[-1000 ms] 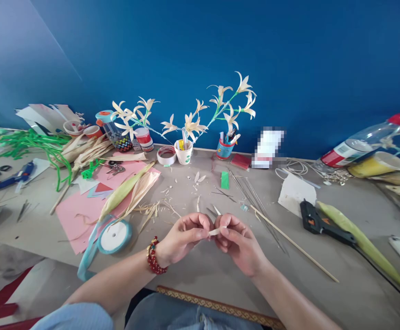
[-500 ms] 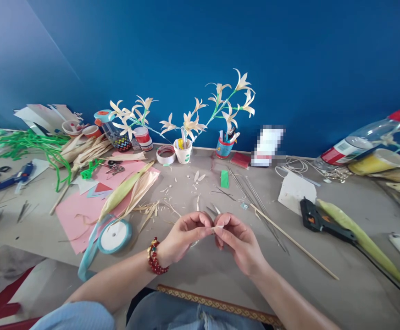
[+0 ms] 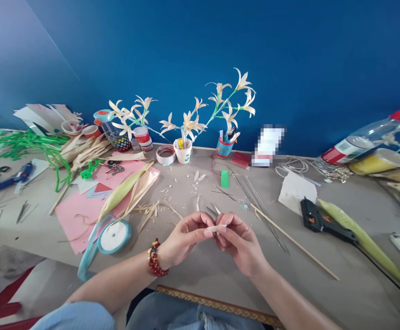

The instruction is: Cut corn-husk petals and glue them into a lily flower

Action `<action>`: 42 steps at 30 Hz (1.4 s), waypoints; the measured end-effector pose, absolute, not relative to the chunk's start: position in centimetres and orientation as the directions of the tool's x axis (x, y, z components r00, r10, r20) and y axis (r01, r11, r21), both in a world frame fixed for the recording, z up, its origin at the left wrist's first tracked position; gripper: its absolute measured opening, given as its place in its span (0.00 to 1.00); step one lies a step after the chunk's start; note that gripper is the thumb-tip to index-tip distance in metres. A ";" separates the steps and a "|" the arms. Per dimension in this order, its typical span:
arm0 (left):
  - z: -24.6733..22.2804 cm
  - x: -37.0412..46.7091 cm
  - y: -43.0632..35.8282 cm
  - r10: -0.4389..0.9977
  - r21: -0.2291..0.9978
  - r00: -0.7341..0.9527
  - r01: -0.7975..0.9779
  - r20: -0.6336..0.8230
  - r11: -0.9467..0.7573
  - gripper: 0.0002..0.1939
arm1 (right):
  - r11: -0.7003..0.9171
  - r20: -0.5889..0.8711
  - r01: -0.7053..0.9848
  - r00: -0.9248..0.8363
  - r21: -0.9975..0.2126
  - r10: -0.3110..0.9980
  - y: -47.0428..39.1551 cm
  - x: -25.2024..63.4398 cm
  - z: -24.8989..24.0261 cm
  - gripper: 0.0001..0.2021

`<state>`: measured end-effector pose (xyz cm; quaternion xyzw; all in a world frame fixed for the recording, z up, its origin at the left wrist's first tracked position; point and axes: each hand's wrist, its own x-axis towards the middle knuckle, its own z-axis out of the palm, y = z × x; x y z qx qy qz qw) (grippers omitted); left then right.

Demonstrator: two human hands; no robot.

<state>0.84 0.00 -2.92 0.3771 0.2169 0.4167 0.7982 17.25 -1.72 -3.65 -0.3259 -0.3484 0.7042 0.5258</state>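
Both hands meet above the near middle of the table. My left hand (image 3: 190, 236) pinches one end of a small pale corn-husk petal (image 3: 216, 228) between thumb and forefinger. At its other end, my right hand (image 3: 238, 240) has thumb and fingers closed on it too. Two metal scissor blades (image 3: 213, 210) stick out just behind the fingers; their handles are hidden, and I cannot tell whether they lie on the table or are held. Loose petals (image 3: 197, 177) and husk scraps (image 3: 152, 210) lie beyond the hands.
Left are a blue ribbon roll (image 3: 114, 236), pink paper (image 3: 69, 215) and a green husk (image 3: 126, 185). A wooden stick (image 3: 296, 245) and a black glue gun (image 3: 325, 223) lie right. Husk flowers (image 3: 190, 123) stand in a white cup (image 3: 182, 152) at the back.
My thumbs have drawn slightly apart and the petal between them shows more plainly. At the far left edge, a hand that was resting there is gone from view.
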 end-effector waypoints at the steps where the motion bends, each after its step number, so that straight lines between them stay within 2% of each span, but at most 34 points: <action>1: -2.9 0.9 -0.1 0.834 0.792 0.550 -0.489 -0.044 0.365 0.07 | -0.188 -0.083 -0.499 -0.226 -0.846 0.971 -1.8 17.1 -3.7 0.08; 8: -3.3 0.7 -0.2 0.847 0.814 0.531 -0.480 -0.026 0.326 0.06 | -0.178 -0.077 -0.469 -0.227 -0.865 0.971 -2.1 17.0 -4.2 0.09; 14: -3.6 0.6 -0.2 0.855 0.807 0.518 -0.507 0.005 0.302 0.08 | -0.280 -0.135 -0.564 -0.286 -0.777 0.949 -2.0 16.9 -3.8 0.11; 19: -3.5 0.5 -0.2 0.870 0.795 0.492 -0.545 0.045 0.267 0.11 | -0.279 -0.145 -0.647 -0.253 -0.710 0.957 -1.6 17.3 -3.6 0.10; 25: -3.3 0.5 -0.1 0.849 0.831 0.527 -0.459 -0.029 0.314 0.12 | -0.246 -0.112 -0.579 -0.257 -0.778 0.960 -1.8 17.3 -3.5 0.09; 29: -3.3 0.5 -0.2 0.853 0.852 0.519 -0.421 -0.055 0.311 0.08 | -0.243 -0.133 -0.519 -0.241 -0.819 0.961 -2.1 17.1 -3.8 0.09; 35: -3.3 0.8 -0.3 0.849 0.836 0.528 -0.460 -0.013 0.299 0.07 | -0.192 -0.128 -0.460 -0.167 -0.867 0.978 -2.3 16.8 -3.7 0.10; 42: -3.5 1.0 -0.4 0.865 0.843 0.502 -0.461 -0.008 0.276 0.07 | -0.224 -0.151 -0.440 -0.194 -0.870 0.969 -2.3 16.8 -3.5 0.11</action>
